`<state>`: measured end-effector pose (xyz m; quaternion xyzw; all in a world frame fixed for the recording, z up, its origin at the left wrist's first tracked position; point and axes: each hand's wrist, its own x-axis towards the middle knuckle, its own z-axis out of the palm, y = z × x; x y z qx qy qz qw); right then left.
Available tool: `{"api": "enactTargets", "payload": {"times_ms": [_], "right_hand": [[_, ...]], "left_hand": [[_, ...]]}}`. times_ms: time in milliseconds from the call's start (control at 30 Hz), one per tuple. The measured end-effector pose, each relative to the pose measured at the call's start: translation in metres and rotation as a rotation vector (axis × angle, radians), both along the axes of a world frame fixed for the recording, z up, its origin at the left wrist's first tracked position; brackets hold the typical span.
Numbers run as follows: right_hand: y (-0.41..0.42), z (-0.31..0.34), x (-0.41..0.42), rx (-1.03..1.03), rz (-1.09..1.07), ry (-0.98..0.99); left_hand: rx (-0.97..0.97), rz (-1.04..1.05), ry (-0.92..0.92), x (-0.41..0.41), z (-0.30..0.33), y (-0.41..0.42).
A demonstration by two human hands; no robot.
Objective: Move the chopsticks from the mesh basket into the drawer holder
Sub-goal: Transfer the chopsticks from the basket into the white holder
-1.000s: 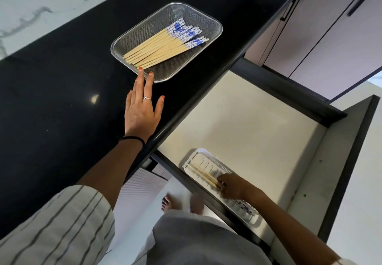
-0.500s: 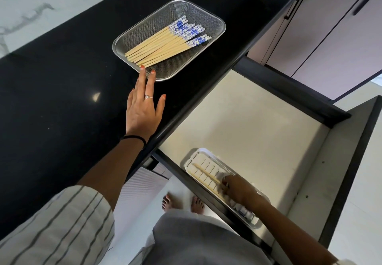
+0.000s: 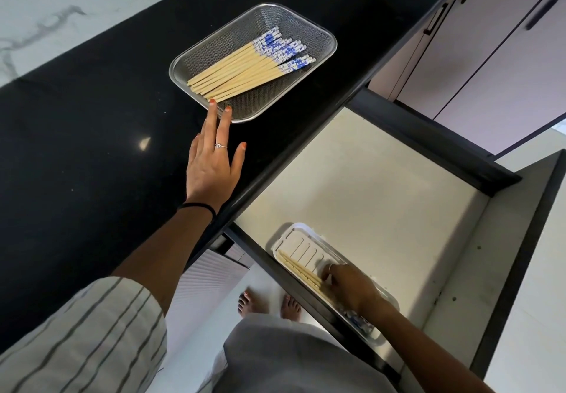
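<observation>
A steel mesh basket [image 3: 180, 68] sits on the black counter and holds several bamboo chopsticks [image 3: 245, 71] with blue-and-white tops. My left hand [image 3: 211, 166] lies flat and open on the counter, its two longest fingertips touching the basket's near rim. Down in the open drawer, a white slotted holder [image 3: 303, 245] lies along the front wall. A few chopsticks [image 3: 298, 268] rest along its near side. My right hand [image 3: 349, 285] is curled over their middle, fingers closed on them; their patterned tops show past my wrist.
The black counter [image 3: 92, 147] runs diagonally, with a marble wall behind it. The drawer [image 3: 367, 193] has a pale floor and dark walls. Pale cabinet doors [image 3: 490, 55] with dark handles stand to the right. My bare feet [image 3: 266, 303] are on the floor below.
My left hand slid forward until its fingertips reached the basket rim. My right hand shifted along the holder, settling the chopsticks against its near side.
</observation>
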<state>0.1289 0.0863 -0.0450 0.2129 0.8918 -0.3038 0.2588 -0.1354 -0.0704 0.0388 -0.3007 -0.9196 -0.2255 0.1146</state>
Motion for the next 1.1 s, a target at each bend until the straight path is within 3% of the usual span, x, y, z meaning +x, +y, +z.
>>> {"api": "enactTargets", "payload": {"times_ms": [167,767,967,1100], "right_hand": [[0.007,-0.003,0.002,0.041,0.025,-0.098],[0.0,0.007,0.011,-0.035,-0.056,-0.011],[0.007,0.033,-0.013,-0.152,-0.023,0.111],[0.024,0.074,-0.047,-0.194,0.033,0.318]], "left_hand": [[-0.001,-0.005,0.004,0.0,0.001,0.0],[-0.007,0.002,0.017,0.0,-0.001,0.0],[-0.008,0.016,0.02,0.001,-0.001,0.0],[-0.012,0.025,0.015,0.001,-0.001,0.0]]}}
